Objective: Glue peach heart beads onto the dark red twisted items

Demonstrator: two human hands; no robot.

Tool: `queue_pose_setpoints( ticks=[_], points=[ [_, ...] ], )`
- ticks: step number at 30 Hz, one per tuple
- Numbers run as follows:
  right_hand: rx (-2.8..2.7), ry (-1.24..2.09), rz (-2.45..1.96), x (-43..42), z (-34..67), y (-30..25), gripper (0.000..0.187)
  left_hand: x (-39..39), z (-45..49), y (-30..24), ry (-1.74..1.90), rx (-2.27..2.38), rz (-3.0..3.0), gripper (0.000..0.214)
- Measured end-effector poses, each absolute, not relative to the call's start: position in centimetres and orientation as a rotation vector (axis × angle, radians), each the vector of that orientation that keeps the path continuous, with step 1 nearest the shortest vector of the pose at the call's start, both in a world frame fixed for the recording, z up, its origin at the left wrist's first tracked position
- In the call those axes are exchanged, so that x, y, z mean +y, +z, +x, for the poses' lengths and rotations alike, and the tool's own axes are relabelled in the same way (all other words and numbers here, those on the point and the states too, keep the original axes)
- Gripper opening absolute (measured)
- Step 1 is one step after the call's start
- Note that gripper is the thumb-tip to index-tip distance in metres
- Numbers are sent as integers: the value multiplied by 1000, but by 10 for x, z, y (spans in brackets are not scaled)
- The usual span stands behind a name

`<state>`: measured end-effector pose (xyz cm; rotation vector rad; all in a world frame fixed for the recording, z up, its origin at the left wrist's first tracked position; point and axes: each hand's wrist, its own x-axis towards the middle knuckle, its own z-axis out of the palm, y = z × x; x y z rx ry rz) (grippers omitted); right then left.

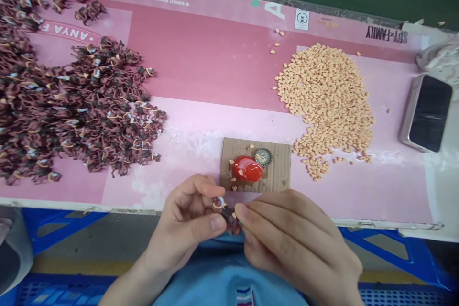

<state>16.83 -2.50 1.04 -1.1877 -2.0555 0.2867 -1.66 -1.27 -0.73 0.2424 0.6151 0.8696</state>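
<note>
Head view: left hand (186, 222) was closed narrow in a pinch, thumb and fingers holding a small dark brown curly figure (225, 213) with a pale band looped on it, just above the person's blue top (215, 272). Right hand (297, 244) was narrow too, fingertips (241, 210) at the figure, a peach granule (234, 215) showing right there; cannot tell if it was pinched. Both hands were just in front of a cardboard piece (278, 167) on a pink printed mat (211, 52). The cardboard bore a glossy red blob (247, 168), a crimped bottle cap (263, 157) and a few loose granules. Left of it lay a big heap of similar brown figures (89, 105); to the right, a pile of peach granules (322, 100), then a phone (426, 112) lying screen up.
</note>
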Motion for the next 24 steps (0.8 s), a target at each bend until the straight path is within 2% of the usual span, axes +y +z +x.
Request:
queue_pose_setpoints(
  ticks=[3, 7, 11, 14, 16, 18, 21, 24],
  points=[
    [-2044, 201, -1199, -29, 168, 7, 20, -12, -15, -5, 934, 730, 335, 17],
    [-2006, 288, -1261, -28, 184, 4, 31, 5, -23, 8, 1005, 861, 725, 20],
    [-1560, 122, -1504, -32, 213, -8, 41, 86, -30, 28, 832, 991, 1461, 17],
    [-1334, 5, -1551, -35, 229, -23, 38, 189, -15, 33, 649, 1219, 1855, 12],
    [-1327, 9, -1538, -38, 236, -30, 37, 260, 1, 28, 685, 1562, 1909, 18],
    [-1347, 5, -1536, -43, 243, -33, 38, 317, 14, 20, 726, 1702, 1912, 18],
    [-1337, -9, -1618, -56, 253, -31, 29, 366, 21, 4, 720, 1838, 1912, 16],
    [-1215, 41, -1782, -68, 264, -29, 16, 376, 9, -4, 646, 1911, 1956, 22]
  ],
)
